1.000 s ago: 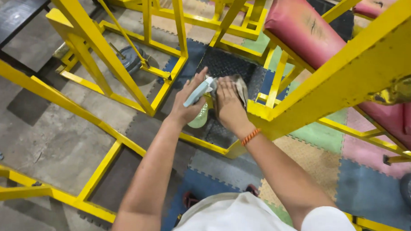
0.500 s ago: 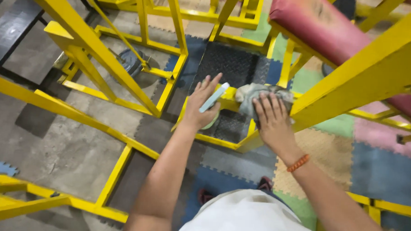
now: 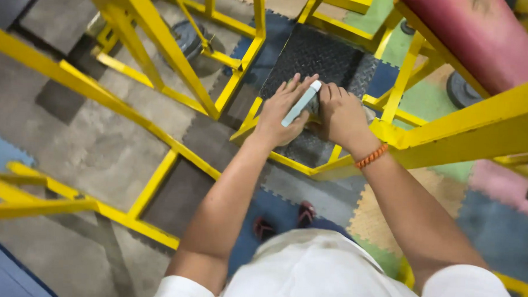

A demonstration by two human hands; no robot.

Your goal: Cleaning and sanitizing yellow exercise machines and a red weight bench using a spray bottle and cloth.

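L hand [image 3: 285,113] grips pale-blue spray bottle [image 3: 301,103] just left of yellow frame bar [image 3: 452,133]; R hand [image 3: 339,113] presses grey cloth [image 3: 314,104] against it, fingers curled.

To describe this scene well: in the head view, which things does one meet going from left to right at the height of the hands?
Yellow frame bar → left hand → spray bottle → right hand → orange bracelet → yellow beam.

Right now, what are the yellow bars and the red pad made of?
The bars look like painted metal: straight square tubes with glossy yellow paint. The pad looks like vinyl or leather over foam: smooth, rounded, slightly scuffed red skin.
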